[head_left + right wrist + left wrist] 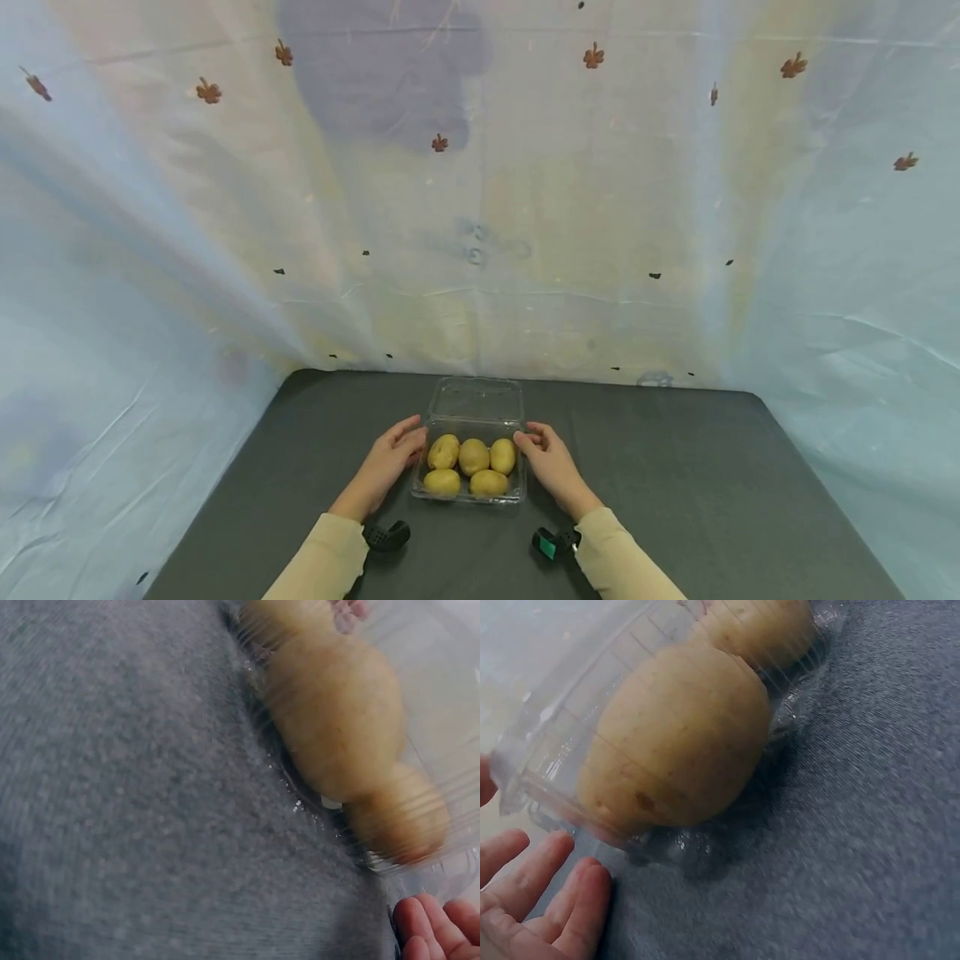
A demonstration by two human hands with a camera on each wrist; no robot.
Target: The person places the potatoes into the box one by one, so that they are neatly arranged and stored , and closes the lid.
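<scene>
A clear plastic clamshell box (465, 498) sits on the dark grey table, its lid (476, 400) folded back flat behind it. Several yellow potatoes (474, 457) lie inside. My left hand (390, 460) lies at the box's left side with fingers extended toward its rear corner. My right hand (551, 462) mirrors it on the right, fingertips at the rim. In the left wrist view the fingers (547, 900) lie just off the box wall (540, 757), with a potato (679, 742) behind it. The right wrist view shows fingertips (431, 930) below the box corner (442, 877) and a blurred potato (337, 720).
The grey cloth-covered table (675, 467) stretches wide on both sides of the box. A pale draped sheet with small flower prints (480, 208) closes off the back and both sides. Black wrist cameras (386, 536) (551, 542) sit on my sleeves.
</scene>
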